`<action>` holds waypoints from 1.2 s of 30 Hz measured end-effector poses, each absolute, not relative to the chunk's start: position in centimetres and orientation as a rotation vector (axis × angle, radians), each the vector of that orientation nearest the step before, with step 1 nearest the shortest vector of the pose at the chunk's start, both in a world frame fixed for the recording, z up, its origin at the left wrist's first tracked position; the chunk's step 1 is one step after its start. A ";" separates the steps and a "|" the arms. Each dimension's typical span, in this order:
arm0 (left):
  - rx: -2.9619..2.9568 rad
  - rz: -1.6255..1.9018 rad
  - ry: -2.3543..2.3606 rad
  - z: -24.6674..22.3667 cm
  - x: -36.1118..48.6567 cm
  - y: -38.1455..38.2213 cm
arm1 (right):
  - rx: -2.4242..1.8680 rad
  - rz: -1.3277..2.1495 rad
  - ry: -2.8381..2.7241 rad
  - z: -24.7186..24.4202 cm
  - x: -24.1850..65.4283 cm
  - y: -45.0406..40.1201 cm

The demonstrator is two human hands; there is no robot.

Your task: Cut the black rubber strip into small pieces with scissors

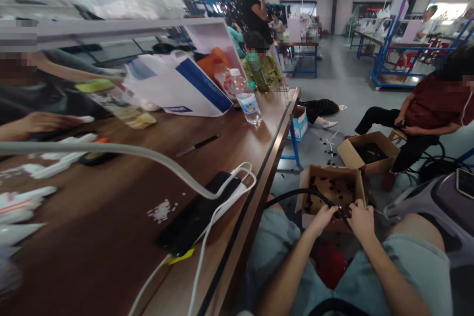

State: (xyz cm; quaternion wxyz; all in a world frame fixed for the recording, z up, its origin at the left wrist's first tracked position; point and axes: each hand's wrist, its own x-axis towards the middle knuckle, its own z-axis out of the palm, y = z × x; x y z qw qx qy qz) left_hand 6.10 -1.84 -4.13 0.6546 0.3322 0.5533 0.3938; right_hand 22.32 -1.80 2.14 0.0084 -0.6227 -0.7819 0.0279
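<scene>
My left hand is closed, its fingertips pinching a thick black cord that loops over from the table's edge. Close beside it, my right hand is closed too, fingers curled at the same dark section of cord. A small shiny spot shows between the hands; its kind is too small to make out. Both hands are above my lap, over the near side of an open cardboard box with small dark pieces scattered inside.
At left, a brown table bears a black phone, white cables, a knife-like tool, a water bottle and bags. A co-worker sits at right by another cardboard box. A purple-grey stool stands at my right.
</scene>
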 end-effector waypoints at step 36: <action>0.473 1.250 1.466 -4.6 3.1 -1.2 | -1.959 0.247 -2.363 1.6 23.5 -0.3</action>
